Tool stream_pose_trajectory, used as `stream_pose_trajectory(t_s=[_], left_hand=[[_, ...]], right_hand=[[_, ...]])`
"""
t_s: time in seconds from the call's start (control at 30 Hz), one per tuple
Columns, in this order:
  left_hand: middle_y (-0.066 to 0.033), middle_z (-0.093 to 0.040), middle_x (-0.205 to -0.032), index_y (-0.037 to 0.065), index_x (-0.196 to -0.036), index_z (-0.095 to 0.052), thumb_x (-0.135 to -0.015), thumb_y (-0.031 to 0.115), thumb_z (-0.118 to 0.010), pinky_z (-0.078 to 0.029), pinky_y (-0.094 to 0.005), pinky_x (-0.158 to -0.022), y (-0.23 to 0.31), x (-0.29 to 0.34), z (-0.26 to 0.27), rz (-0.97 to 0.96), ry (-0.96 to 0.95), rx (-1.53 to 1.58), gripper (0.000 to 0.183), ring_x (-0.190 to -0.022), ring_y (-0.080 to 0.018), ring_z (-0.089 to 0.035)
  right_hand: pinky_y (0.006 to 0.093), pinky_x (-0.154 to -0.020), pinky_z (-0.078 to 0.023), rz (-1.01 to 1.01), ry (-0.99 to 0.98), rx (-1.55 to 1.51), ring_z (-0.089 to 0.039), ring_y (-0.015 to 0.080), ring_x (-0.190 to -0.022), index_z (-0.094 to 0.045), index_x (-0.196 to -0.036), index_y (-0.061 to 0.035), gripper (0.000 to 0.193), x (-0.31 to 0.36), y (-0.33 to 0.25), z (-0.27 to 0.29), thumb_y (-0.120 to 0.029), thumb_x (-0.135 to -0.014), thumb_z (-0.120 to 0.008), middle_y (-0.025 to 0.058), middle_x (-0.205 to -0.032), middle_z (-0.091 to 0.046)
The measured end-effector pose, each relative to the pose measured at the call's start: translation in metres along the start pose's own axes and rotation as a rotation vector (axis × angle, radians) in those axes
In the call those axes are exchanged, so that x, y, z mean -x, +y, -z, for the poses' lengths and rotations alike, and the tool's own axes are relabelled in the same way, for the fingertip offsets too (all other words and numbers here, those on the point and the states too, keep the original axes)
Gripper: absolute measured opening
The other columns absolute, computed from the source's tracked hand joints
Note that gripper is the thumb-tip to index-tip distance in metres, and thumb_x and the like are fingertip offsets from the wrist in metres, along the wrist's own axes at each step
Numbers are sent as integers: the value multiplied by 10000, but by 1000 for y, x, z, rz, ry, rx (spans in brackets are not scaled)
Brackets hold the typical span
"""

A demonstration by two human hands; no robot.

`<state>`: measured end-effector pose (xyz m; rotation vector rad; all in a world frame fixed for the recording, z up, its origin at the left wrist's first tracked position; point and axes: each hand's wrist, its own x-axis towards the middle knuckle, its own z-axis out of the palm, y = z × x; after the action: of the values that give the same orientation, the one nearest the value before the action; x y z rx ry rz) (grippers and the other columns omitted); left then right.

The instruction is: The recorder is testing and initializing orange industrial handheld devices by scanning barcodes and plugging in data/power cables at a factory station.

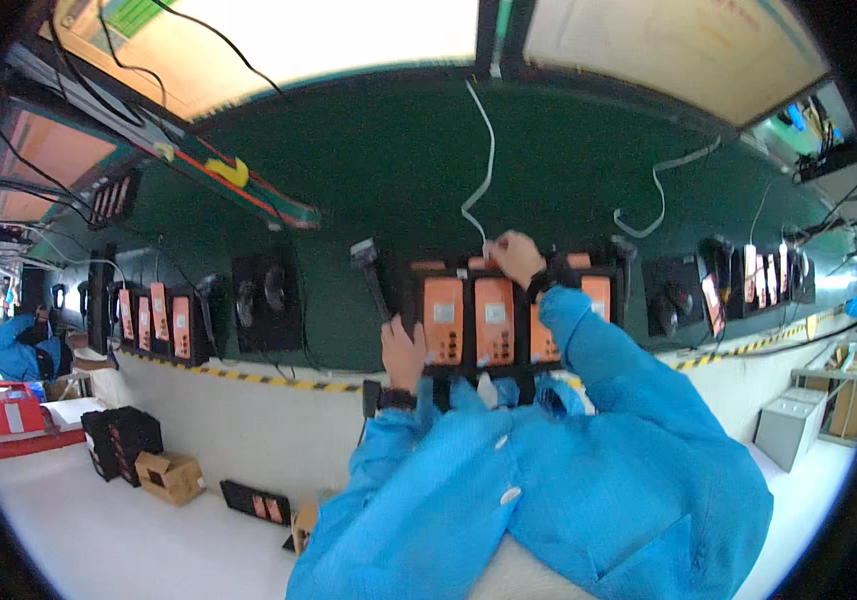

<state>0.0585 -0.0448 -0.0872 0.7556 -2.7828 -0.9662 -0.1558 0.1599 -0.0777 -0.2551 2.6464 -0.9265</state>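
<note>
Has right hand [517, 258] bunched narrow at 12 o'clock edge of black tray [469, 325], by end of white cable [492, 150]; cannot tell if gripping. Has left hand [404, 355] loosely spread at tray's 8 o'clock. Shows orange devices [495, 335] side by side in tray, at 6 o'clock edge of green table [379, 160].

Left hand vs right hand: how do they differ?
The left hand is at the black tray's left side; the right hand is at its far edge. The left hand's fingers are spread; the right hand's are bunched near the white cable's end. Both: bare, blue sleeve, dark wristband.
</note>
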Motion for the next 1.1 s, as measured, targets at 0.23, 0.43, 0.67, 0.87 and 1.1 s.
stream_pose_trajectory(t_s=[0.23, 0.43, 0.67, 0.87, 1.1], left_hand=[[-228, -515, -1019, -37, -1128, -496, -870, 255, -572, -457, -453, -787, -11, -6, -22, -68, 164, -129, 396, -926, -398, -523], [-231, -527, -996, -50, -1079, -514, -874, 237, -557, -443, -466, -797, -11, -7, -21, -83, 165, -150, 355, -923, -406, -524], [-237, -521, -983, -59, -1064, -508, -864, 188, -576, -438, -461, -774, -4, -2, -3, -104, 126, 0, 325, -911, -420, -518], [-236, -520, -968, -48, -1060, -501, -869, 189, -581, -432, -462, -743, -7, -1, -8, -167, 188, 11, 315, -894, -413, -522], [-251, -521, -987, -54, -1067, -503, -874, 188, -578, -431, -471, -771, 2, -5, -8, -159, 190, 34, 318, -917, -428, -518]], right_hand=[[442, -721, -530, -207, -2, 151, -664, 357, -779, -689, -801, -9, 399, -8, -32, -22, -406, -763, -691, 198, -821, -675], [469, -757, -513, -170, 15, 212, -641, 377, -841, -652, -873, -16, 293, -18, -28, -31, -296, -796, -614, 208, -862, -661], [502, -699, -502, -76, 74, 201, -635, 394, -759, -540, -892, -28, 196, -16, -29, -34, -212, -828, -520, 210, -783, -646], [508, -618, -485, -105, 124, 331, -652, 374, -701, -518, -924, -77, 149, -20, -31, -49, -203, -846, -505, 169, -739, -657], [467, -602, -479, -56, 95, 399, -662, 334, -702, -519, -943, -81, 135, -25, -32, -50, -188, -862, -500, 140, -733, -661]])
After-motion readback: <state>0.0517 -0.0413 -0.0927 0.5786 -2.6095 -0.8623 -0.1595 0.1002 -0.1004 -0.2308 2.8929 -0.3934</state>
